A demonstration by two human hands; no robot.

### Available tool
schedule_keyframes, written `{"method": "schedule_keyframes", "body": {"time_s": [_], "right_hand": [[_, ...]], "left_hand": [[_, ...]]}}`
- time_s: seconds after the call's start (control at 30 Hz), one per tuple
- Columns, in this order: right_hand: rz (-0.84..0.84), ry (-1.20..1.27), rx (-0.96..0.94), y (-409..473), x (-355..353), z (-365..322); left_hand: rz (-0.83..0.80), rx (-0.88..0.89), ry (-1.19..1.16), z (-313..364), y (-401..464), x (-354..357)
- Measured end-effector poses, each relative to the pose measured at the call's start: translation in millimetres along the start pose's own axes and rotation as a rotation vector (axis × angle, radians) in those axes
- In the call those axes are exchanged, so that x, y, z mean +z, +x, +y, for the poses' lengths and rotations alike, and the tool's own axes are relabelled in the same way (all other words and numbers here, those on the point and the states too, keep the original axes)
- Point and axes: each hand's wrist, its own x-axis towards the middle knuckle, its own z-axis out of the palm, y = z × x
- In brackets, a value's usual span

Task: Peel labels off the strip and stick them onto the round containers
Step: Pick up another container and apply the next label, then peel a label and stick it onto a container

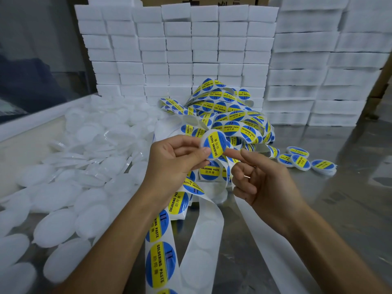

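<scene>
Your left hand was raised just above the frame's centre, its thumb and fingers curled around a white round container, pinching it by the rim with the face tilted toward you. Your right hand sat at 3 o'clock of it, forefinger stretched out so the tip touched the container's lower edge, the other fingers curled in and holding nothing. The container already wore a blue label with a yellow band reading SOLDERING PASTE. The strip ran down toward 6 o'clock, still carrying labels, beside bare backing. Its tangled rest lay at 12 o'clock. Blank lids heaped at 9 o'clock; four labelled containers rested on the table at 3 o'clock.
</scene>
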Motion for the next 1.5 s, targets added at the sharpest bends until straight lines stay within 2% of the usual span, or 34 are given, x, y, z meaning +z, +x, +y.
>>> {"method": "schedule_keyframes", "body": {"time_s": [0.1, 0.2, 0.3, 0.4, 0.6, 0.73, 0.87, 1.03, 1.17, 1.33, 1.5], "right_hand": [[0.005, -0.049, -0.027, 0.4, 0.2, 1.1], [0.017, -0.141, -0.092, 0.8, 1.7, 4.5], [0.069, -0.409, -0.233, 0.7, 4.0, 13.1], [0.042, -0.662, -0.368, 0.8, 5.3, 24.2], [0.268, -0.617, -0.54, 4.4, 3.4, 15.7], [0.264, -0.662, -0.617, 2.5, 2.5, 14.5], [0.238, -0.545, -0.665, 6.3, -5.1, 12.9], [0.278, -0.623, -0.655, 9.1, -9.6, 14.4], [0.22, -0.659, -0.58, 7.5, -5.4, 18.5], [0.262, -0.514, -0.584, 7.8, -3.4, 17.3], [0.275, -0.509, -0.579, 9.3, -6.6, 18.1]], "left_hand": [[0.024, 0.105, 0.154, -2.6, -1.5, 5.4], [0.006, 0.14, 0.186, -4.5, -3.3, 9.9], [-0.023, 0.134, 0.177, -6.2, -5.3, 12.2], [-0.048, 0.104, 0.146, -5.1, -7.0, 13.1], [-0.171, -0.059, -0.113, 0.6, -7.8, 12.4], [-0.266, -0.123, -0.167, 0.5, -10.1, 14.2], [-0.273, -0.151, -0.164, 1.1, -10.7, 13.2], [-0.287, -0.155, -0.161, 0.8, -11.8, 15.1], [-0.259, -0.15, -0.179, -0.7, -11.8, 16.0], [-0.341, -0.141, -0.128, -1.5, -11.6, 14.9], [-0.268, -0.122, -0.127, -3.8, -10.2, 17.5]]}}
